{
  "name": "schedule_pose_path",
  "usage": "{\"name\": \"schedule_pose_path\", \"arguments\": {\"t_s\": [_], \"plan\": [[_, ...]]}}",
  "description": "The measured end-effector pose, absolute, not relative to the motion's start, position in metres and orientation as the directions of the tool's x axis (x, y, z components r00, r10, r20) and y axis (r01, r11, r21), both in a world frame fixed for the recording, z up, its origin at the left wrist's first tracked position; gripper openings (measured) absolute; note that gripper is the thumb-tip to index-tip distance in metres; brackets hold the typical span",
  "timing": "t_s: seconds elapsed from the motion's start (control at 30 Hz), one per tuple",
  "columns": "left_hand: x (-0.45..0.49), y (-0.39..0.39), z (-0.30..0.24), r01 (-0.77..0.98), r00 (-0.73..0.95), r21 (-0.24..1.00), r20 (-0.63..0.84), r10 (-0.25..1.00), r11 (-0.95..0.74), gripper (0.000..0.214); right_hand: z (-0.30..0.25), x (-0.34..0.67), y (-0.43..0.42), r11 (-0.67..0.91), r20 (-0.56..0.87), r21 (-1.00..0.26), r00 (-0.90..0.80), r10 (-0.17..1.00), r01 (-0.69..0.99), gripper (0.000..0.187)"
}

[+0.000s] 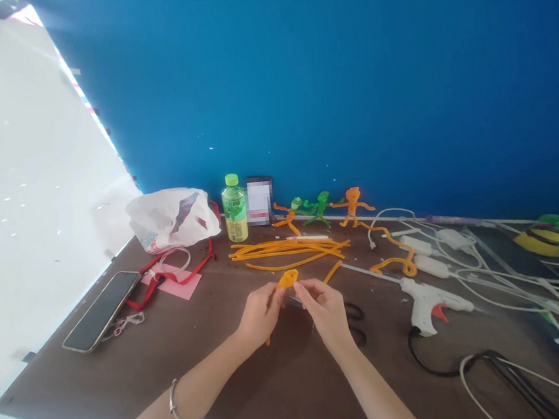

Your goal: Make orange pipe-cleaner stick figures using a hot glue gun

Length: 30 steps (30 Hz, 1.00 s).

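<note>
Between my fingertips is a small coiled orange pipe cleaner [287,278], held up over the dark table [258,396]. My left hand [261,311] pinches its left side, and my right hand [324,307] pinches it from the right. A stray orange end pokes out below my left hand. Scissors [356,324] with black handles lie behind my right hand, which hides part of them. Just beyond my hands is a loose bundle of orange pipe cleaners [288,251]. One short orange piece [332,271] lies to the right.
Pipe-cleaner figures [323,206] stand against the blue wall beside a green-capped bottle [235,210]. On the right are a white glue gun [427,304] and tangled cables [504,280]. At left lie a phone [102,311], a pink paper [183,286] and a white plastic bag [171,216].
</note>
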<state>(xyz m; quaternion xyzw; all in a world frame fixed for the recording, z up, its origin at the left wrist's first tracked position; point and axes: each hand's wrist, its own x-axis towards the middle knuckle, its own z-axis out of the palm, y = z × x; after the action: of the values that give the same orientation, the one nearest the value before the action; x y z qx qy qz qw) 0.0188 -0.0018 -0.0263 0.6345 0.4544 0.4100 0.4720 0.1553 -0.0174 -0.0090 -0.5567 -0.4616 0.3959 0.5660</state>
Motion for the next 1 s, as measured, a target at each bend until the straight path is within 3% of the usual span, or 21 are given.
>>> {"name": "schedule_pose_path", "arguments": {"t_s": [0.13,0.33,0.57,0.77,1.0], "plan": [[0.0195,0.0000,-0.0308,0.172,0.237,0.980,0.052,0.970,-0.095,0.036,-0.0094,0.1558,-0.0174,0.077,0.110,-0.988,0.250,0.962,0.137,0.026],[0.0263,0.0024,-0.0328,-0.119,0.295,0.986,-0.077,0.952,0.117,0.040,-0.0134,0.1565,-0.0192,0.101,0.134,-0.986,0.262,0.956,0.134,0.027],[0.0260,0.0043,-0.0275,-0.392,0.361,0.869,-0.157,0.920,0.302,0.042,-0.0154,0.1575,-0.0178,0.144,0.202,-0.967,0.292,0.935,0.208,0.025],[0.0230,0.0051,-0.0251,-0.462,0.458,0.791,-0.176,0.871,0.402,0.039,-0.0137,0.1604,-0.0181,0.187,0.262,-0.941,0.259,0.930,0.282,0.021],[0.0211,0.0080,-0.0278,-0.479,0.498,0.744,-0.206,0.842,0.466,0.036,-0.0119,0.1591,-0.0177,0.145,0.205,-0.970,0.335,0.920,0.197,0.026]]}}
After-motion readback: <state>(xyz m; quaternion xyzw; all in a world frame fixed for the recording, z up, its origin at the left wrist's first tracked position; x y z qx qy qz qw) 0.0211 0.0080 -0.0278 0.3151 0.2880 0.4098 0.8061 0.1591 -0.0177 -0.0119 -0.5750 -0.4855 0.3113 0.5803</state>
